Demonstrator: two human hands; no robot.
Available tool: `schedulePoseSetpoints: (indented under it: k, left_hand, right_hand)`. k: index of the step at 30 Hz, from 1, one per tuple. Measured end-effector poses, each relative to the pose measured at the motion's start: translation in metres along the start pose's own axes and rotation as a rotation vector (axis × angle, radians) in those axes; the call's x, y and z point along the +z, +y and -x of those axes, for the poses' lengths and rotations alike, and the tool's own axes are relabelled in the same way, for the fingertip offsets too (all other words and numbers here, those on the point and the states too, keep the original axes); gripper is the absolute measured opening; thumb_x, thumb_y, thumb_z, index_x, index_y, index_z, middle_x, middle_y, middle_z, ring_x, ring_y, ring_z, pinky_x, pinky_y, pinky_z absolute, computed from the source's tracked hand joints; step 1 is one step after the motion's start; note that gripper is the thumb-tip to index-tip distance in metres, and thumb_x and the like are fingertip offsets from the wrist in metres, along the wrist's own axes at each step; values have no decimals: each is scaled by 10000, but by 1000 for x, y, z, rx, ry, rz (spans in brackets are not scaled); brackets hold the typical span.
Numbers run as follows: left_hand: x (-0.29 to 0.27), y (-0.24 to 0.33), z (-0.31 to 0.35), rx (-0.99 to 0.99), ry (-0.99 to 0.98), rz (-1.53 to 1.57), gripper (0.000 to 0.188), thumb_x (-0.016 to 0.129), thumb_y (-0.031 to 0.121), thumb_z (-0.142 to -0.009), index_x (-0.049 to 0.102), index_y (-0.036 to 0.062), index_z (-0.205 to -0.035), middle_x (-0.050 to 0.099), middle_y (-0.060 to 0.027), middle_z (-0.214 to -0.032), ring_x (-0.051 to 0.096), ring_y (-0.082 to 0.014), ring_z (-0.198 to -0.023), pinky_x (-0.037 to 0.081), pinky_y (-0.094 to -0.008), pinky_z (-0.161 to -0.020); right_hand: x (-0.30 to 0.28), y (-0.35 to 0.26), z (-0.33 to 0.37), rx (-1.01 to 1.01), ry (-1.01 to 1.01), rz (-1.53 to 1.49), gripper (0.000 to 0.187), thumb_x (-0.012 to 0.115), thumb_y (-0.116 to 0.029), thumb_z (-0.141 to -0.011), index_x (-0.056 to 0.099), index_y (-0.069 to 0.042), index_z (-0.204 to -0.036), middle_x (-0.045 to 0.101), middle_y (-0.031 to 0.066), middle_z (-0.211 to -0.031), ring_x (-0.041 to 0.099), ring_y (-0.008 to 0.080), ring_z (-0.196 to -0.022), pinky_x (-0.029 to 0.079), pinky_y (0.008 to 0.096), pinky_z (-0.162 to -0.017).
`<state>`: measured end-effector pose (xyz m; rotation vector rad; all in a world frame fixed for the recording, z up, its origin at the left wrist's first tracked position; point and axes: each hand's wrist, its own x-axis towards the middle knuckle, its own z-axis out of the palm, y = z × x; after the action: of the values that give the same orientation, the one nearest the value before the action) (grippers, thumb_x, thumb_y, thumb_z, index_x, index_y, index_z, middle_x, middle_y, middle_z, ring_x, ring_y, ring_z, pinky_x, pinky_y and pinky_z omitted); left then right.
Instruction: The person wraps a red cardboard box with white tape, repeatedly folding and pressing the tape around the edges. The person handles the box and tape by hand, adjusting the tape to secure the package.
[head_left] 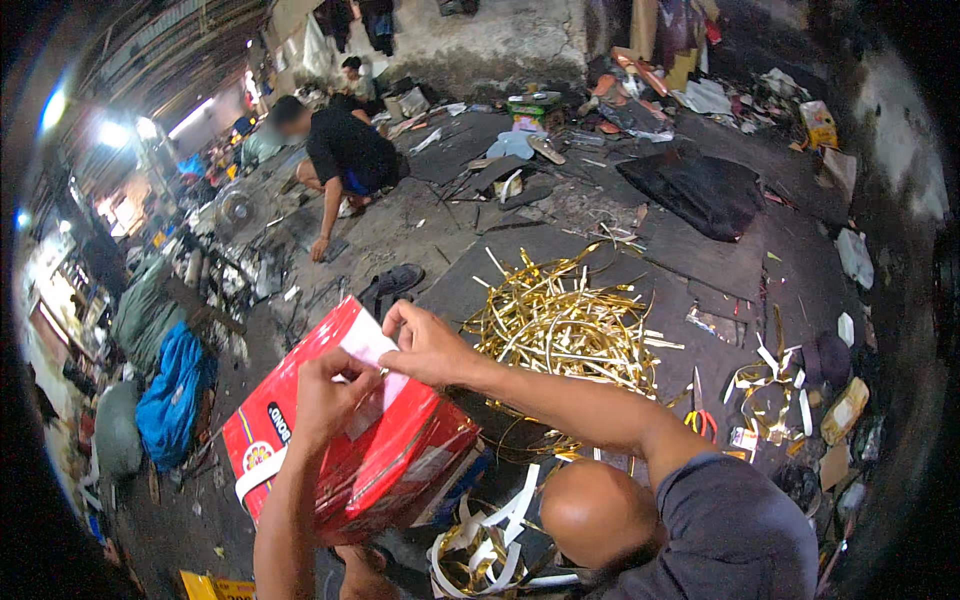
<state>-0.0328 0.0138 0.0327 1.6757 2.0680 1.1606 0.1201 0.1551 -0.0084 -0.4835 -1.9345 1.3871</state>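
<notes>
A red plastic-wrapped box stands tilted in front of me, just left of my bent knee. Over its top lies a thin whitish-pink sheet. My left hand is closed in a pinch at the sheet's near side. Opposite it, my right hand grips the sheet's edge between thumb and fingers, with its forearm reaching in from the right. A white band crosses the box's lower left corner. Past my right forearm lies a heap of shiny gold strips with white backs.
Orange-handled scissors lie right of the heap. More curled strips sit by my knee. A dark sandal is beyond the box, a blue cloth to the left. Farther off, a person in black crouches, one hand on the floor.
</notes>
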Motion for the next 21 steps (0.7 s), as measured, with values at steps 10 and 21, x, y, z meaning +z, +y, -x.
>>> schedulePoseSetpoints:
  k: [10, 21]
  left_hand:
    - [42, 9, 8, 58, 242, 192, 39, 738, -56, -846, 738, -17, -838, 646, -60, -812, 605, -119, -754, 482, -271, -651]
    - [43, 3, -1, 42, 249, 154, 41, 729, 5, -883, 743, -33, -877, 661, -69, -828, 600, -106, -739, 460, -260, -642]
  right_hand:
    - [2, 13, -1, -139, 22, 86, 370, 703, -319, -935, 598, 9, -800, 651, 200, -740, 653, 328, -692, 483, 492, -643]
    - [-4, 35, 6, 531, -313, -843, 176, 653, -286, -1015, 647, -136, -923, 497, -50, -659, 374, 25, -447, 251, 226, -353]
